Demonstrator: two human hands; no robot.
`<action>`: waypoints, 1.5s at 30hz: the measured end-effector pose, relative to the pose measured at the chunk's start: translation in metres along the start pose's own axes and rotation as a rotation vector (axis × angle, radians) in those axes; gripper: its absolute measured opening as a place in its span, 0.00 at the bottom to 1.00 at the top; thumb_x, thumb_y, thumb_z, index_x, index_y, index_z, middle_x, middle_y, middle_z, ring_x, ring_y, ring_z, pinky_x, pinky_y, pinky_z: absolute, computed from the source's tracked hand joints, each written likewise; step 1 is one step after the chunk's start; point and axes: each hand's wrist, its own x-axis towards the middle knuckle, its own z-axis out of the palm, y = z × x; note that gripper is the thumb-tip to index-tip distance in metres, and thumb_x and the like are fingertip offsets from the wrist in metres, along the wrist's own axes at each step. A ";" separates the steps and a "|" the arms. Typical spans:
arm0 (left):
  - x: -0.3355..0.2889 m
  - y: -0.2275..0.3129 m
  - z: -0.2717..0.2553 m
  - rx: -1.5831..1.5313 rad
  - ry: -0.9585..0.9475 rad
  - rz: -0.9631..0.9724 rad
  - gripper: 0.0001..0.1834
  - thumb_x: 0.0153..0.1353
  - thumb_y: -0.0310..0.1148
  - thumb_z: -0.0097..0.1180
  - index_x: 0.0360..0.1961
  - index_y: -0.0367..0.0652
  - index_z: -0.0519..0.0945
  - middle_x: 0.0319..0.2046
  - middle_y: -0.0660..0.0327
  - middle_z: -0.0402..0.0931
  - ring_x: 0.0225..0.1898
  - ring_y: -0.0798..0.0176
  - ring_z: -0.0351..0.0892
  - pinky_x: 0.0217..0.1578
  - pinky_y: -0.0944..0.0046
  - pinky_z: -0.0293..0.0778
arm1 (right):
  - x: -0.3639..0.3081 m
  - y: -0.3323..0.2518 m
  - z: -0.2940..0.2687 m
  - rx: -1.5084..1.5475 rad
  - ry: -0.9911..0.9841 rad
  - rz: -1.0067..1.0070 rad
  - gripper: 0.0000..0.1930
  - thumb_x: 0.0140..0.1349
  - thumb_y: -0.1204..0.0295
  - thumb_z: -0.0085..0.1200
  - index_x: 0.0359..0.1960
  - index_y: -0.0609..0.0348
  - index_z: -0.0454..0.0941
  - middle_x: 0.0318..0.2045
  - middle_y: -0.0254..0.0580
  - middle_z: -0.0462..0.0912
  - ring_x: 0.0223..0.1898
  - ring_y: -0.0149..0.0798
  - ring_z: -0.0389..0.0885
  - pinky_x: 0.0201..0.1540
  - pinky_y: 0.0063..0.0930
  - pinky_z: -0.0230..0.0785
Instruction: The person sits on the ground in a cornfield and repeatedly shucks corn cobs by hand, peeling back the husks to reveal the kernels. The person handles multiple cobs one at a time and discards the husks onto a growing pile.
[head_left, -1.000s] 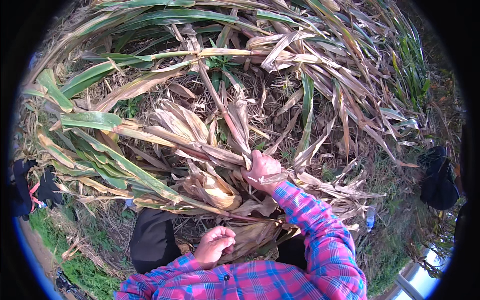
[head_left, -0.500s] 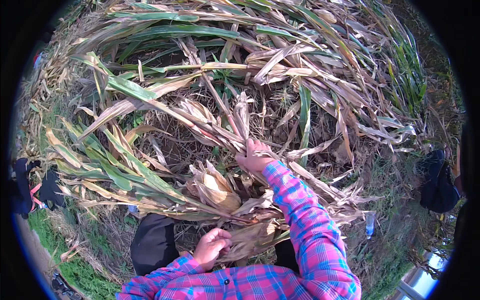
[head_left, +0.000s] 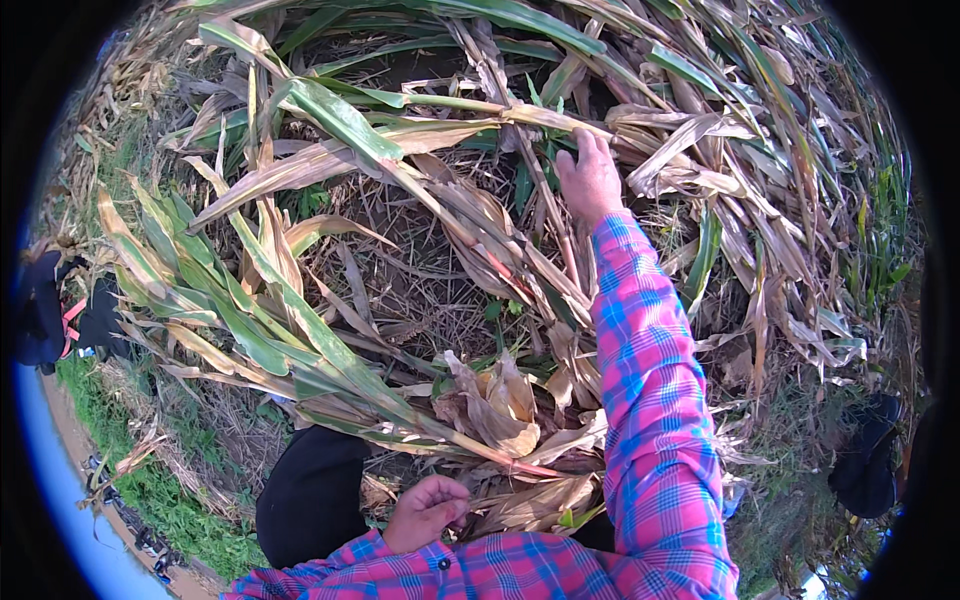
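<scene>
My right hand (head_left: 590, 176) reaches far forward, its fingertips at a dry corn stalk (head_left: 550, 117) that lies crosswise at the back. Its thumb stands a little apart from the fingers, and no firm grip shows. Close to my body, my left hand (head_left: 428, 512) is held low with its fingers curled in; the inside of the fist is hidden. Beside it lies a tan bundle of dry husks (head_left: 535, 503). An ear of corn in papery husk (head_left: 497, 405) sits just beyond, partly opened out at the top.
Fallen stalks with green and brown leaves (head_left: 260, 325) spread over the left side. Thick dry leaves (head_left: 740, 200) are heaped at the right. My dark-clothed knee (head_left: 312, 497) is at lower left. Dark shapes (head_left: 870, 455) stand at the right rim. Green grass (head_left: 175, 495) grows at lower left.
My right hand has left the stalks in the middle and moved forward and right to the farther stalk. My left hand stays low and curled. The whole view has shifted.
</scene>
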 end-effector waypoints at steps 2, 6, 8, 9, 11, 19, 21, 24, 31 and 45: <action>0.004 0.010 -0.001 -0.012 0.010 0.015 0.10 0.57 0.24 0.50 0.40 0.35 0.69 0.30 0.61 0.74 0.28 0.71 0.73 0.32 0.72 0.71 | 0.014 0.003 0.005 -0.092 0.014 -0.037 0.24 0.52 0.65 0.47 0.52 0.59 0.64 0.53 0.48 0.65 0.55 0.49 0.63 0.54 0.41 0.58; 0.009 0.028 -0.001 -0.031 0.018 0.008 0.10 0.57 0.23 0.50 0.41 0.35 0.69 0.29 0.61 0.73 0.29 0.71 0.73 0.32 0.73 0.71 | 0.037 0.004 0.000 -0.432 -0.191 0.001 0.28 0.51 0.60 0.49 0.55 0.51 0.61 0.56 0.40 0.64 0.60 0.44 0.56 0.57 0.48 0.51; 0.012 0.034 0.000 -0.059 0.000 0.005 0.10 0.57 0.23 0.51 0.41 0.35 0.69 0.29 0.61 0.73 0.29 0.72 0.73 0.31 0.73 0.70 | 0.047 0.003 -0.007 -0.597 -0.359 -0.003 0.25 0.50 0.56 0.52 0.50 0.50 0.66 0.53 0.38 0.68 0.58 0.43 0.61 0.55 0.49 0.52; 0.013 0.036 0.001 -0.079 -0.017 0.006 0.11 0.56 0.23 0.51 0.41 0.35 0.69 0.29 0.61 0.73 0.29 0.72 0.73 0.31 0.73 0.70 | 0.050 0.002 -0.009 -0.593 -0.409 -0.010 0.24 0.50 0.56 0.52 0.48 0.51 0.67 0.50 0.38 0.70 0.56 0.43 0.63 0.54 0.48 0.54; 0.016 0.038 0.004 -0.092 -0.031 0.009 0.10 0.56 0.23 0.51 0.41 0.35 0.69 0.29 0.61 0.73 0.29 0.72 0.73 0.31 0.73 0.70 | 0.054 -0.001 -0.014 -0.585 -0.449 -0.047 0.22 0.49 0.55 0.53 0.44 0.51 0.70 0.45 0.39 0.75 0.51 0.43 0.68 0.52 0.47 0.56; 0.008 0.026 0.016 0.000 -0.082 -0.033 0.10 0.57 0.24 0.51 0.40 0.36 0.70 0.29 0.62 0.73 0.29 0.72 0.73 0.31 0.73 0.71 | -0.023 -0.010 -0.038 -0.555 -0.462 -0.229 0.11 0.52 0.64 0.50 0.29 0.58 0.68 0.22 0.46 0.79 0.29 0.46 0.79 0.37 0.39 0.65; 0.003 0.017 0.019 0.029 -0.101 -0.045 0.09 0.57 0.24 0.51 0.40 0.36 0.70 0.29 0.62 0.73 0.28 0.72 0.73 0.30 0.73 0.71 | -0.069 -0.022 -0.045 -0.469 -0.419 -0.252 0.06 0.54 0.70 0.41 0.28 0.59 0.68 0.22 0.47 0.79 0.27 0.46 0.80 0.35 0.38 0.68; -0.005 0.002 0.026 0.162 -0.123 -0.010 0.09 0.56 0.23 0.50 0.40 0.36 0.70 0.28 0.63 0.73 0.28 0.72 0.72 0.30 0.72 0.70 | -0.145 -0.056 -0.047 -0.289 -0.470 -0.268 0.05 0.53 0.71 0.42 0.28 0.59 0.67 0.19 0.47 0.78 0.22 0.46 0.79 0.25 0.38 0.70; -0.026 -0.015 0.031 0.316 -0.047 0.396 0.09 0.53 0.22 0.50 0.36 0.39 0.70 0.27 0.67 0.69 0.27 0.76 0.67 0.28 0.75 0.67 | -0.285 -0.133 -0.059 0.039 -0.242 -0.275 0.15 0.49 0.66 0.51 0.33 0.64 0.66 0.32 0.56 0.74 0.31 0.51 0.76 0.32 0.40 0.70; -0.016 -0.032 -0.001 1.630 0.285 1.136 0.16 0.60 0.43 0.40 0.35 0.47 0.77 0.32 0.59 0.77 0.38 0.57 0.74 0.43 0.55 0.60 | -0.389 -0.152 -0.111 0.186 -0.630 -0.250 0.17 0.46 0.71 0.51 0.40 0.64 0.74 0.35 0.54 0.77 0.42 0.52 0.75 0.45 0.37 0.67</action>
